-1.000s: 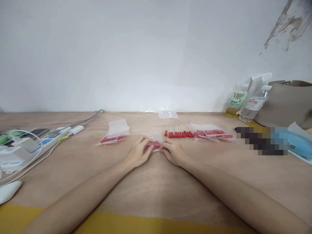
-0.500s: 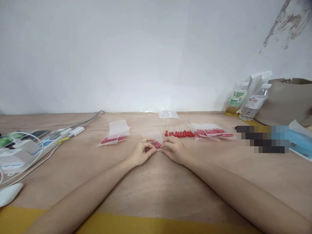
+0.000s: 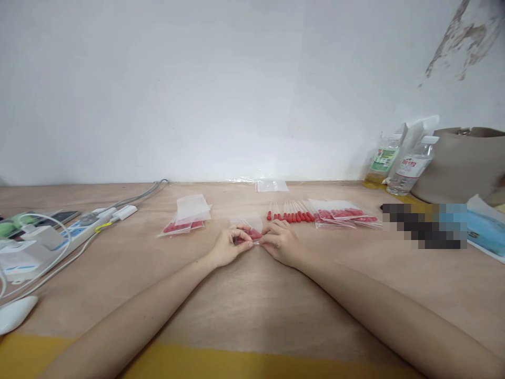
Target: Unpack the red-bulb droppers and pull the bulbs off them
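A small clear plastic bag [image 3: 245, 222] with red-tipped sticks in it lies on the table between my hands. My left hand [image 3: 232, 245] pinches the bag's near edge between thumb and fingers. From the other side, my right hand [image 3: 281, 242] grips the same edge, its fingertips close to the left ones. Part of the bag is hidden behind the fingers. Beyond my right hand, several loose red-tipped sticks [image 3: 294, 216] lie in a row, pale stems pointing to the wall. Filled bags [image 3: 343, 213] overlap to their right, and more filled bags [image 3: 185, 216] lie to the left.
A flat clear bag [image 3: 272, 186] lies near the wall. At left are a power strip [image 3: 84, 227] with plugs and cables, and a white mouse [image 3: 18, 315]. Two bottles [image 3: 412, 166], a grey-brown bag [image 3: 461, 163] and a blue package [image 3: 483, 231] stand or lie at right.
My right hand has shifted slightly left along the bag's near edge, closer to my left fingertips. My left hand stays almost in place, and both keep their grip.
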`<state>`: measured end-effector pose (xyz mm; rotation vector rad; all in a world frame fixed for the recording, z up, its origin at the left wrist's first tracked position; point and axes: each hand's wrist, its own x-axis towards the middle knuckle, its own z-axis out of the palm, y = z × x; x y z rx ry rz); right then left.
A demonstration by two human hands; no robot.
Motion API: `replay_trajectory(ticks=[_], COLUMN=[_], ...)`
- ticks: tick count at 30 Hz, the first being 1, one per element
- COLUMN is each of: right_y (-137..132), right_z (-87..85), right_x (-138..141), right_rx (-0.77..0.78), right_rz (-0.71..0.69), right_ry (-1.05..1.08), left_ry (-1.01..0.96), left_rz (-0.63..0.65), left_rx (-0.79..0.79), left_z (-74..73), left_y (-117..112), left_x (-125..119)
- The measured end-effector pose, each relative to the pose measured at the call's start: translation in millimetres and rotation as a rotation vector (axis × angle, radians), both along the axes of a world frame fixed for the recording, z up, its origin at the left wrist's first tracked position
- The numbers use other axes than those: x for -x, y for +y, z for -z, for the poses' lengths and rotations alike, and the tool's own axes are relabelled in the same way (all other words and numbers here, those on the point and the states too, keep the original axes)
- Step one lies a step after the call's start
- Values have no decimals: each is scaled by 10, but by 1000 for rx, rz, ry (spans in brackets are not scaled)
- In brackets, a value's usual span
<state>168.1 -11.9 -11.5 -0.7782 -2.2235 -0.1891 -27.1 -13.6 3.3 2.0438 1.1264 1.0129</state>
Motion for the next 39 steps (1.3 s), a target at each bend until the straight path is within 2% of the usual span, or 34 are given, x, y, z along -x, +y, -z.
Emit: replay_trajectory(ticks=[7, 13, 18, 21, 24, 26, 29, 31, 35, 39], right_y=[-22, -16, -49, -76, -84, -74, -44, -24, -16, -41], right_z=[-63, -44, -50, -71, -98, -113, -114, -98, -55, -58], right_x=[50, 132, 189, 122, -22, -115, -174, -154, -76, -73], right_rx=[-66, -28, 34, 189, 379, 449, 471, 436, 420, 509], right_rz=[2, 70, -3, -130, -278, -307, -216, -108, 66, 93], right_ry=[-98, -129, -131, -35, 35, 74, 159, 207, 201, 138], left_ry=[108, 136, 123, 36, -17, 58, 246, 323, 342, 332], left_rz=[0, 23, -180, -200, -112, 13, 201, 275, 331, 326], left_rx=[-114, -217, -209, -179, -173, -184, -178, -164, -174, -173], left_z=[9, -18, 10, 31, 17, -19, -88, -125, -159, -150], left_y=[-6, -50, -22, 11, 39, 49, 43, 23, -20, -27], left_x=[-89, -149, -127, -87, -2, 78, 191, 238, 268, 270])
